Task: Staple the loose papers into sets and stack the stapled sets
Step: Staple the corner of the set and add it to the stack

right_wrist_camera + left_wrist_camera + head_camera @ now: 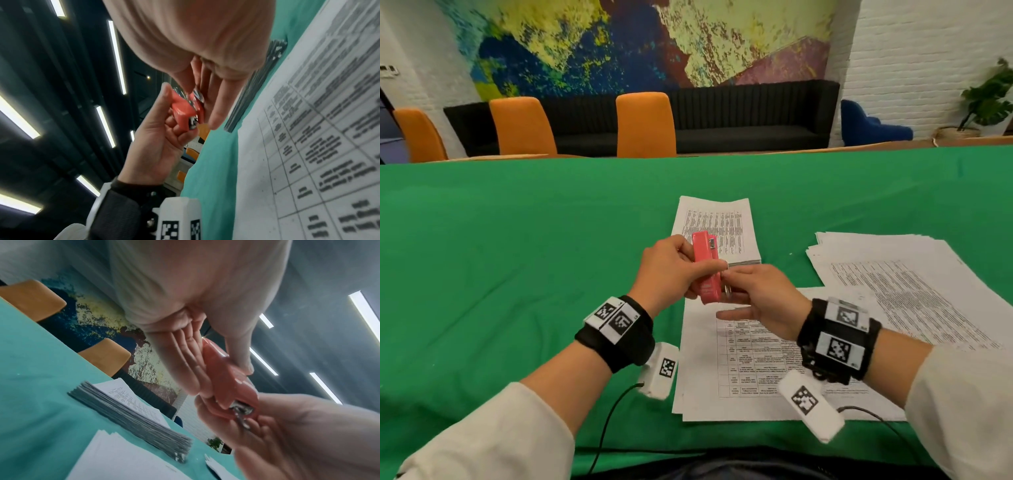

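Her left hand [671,270] is wrapped around the pink stapler [707,270], held above the green table [517,240]; her right hand [760,298] pinches its metal end. Printed sheets [756,359] lie at six o'clock below.

The print on the neat stack [717,233] and on the loose papers [914,291] is too small to read. The left hand [671,270] covers most of the red stapler [707,274]. The right hand [760,298] hides its rear end. In the right wrist view, the metal parts at that end are blurred.
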Motion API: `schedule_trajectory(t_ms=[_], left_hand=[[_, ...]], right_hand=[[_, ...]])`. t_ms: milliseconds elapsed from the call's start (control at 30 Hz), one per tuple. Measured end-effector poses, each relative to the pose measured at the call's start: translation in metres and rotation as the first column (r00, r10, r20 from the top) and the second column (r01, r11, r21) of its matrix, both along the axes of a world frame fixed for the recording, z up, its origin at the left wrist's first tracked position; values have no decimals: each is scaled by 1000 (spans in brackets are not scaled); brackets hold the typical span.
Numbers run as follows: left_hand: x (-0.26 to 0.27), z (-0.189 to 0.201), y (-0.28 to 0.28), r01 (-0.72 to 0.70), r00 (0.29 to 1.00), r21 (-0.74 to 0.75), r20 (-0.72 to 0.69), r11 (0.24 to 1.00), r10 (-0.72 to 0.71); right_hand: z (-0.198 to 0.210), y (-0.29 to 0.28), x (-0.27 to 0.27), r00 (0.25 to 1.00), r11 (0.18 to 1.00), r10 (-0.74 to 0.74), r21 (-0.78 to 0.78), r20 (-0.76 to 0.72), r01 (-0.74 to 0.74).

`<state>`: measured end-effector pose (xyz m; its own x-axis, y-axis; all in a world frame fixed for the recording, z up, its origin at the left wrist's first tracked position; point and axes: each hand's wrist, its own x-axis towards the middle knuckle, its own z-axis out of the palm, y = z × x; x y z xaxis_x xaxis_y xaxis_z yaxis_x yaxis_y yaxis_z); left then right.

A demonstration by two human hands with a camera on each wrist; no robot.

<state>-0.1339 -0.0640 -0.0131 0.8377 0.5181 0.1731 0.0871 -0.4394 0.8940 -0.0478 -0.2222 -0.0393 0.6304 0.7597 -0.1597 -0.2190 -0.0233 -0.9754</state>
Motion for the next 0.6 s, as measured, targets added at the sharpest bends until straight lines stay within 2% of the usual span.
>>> schedule_trajectory(t_ms=[100, 267, 400, 500, 600], left_hand=[[0, -2, -1, -39, 999, -22, 9, 999, 39], [-2, 0, 10, -78, 997, -9, -28, 997, 77], [-10, 1, 44, -77, 976, 134, -192, 988, 102], [-20, -8, 67, -34, 926, 281, -351, 959, 136], [-28, -18, 79, 33, 849, 411, -493, 911, 191]], right_hand=[[-8, 5, -1, 998, 998, -62, -29, 25, 62], [-12, 2, 7, 996, 993, -15, -117, 83, 25], [-15, -10, 21, 969, 972, 50, -234, 243, 9], [-17, -15, 25, 902, 931, 162, -366, 401, -5], [-17, -11, 26, 763, 873, 251, -480, 595, 87]])
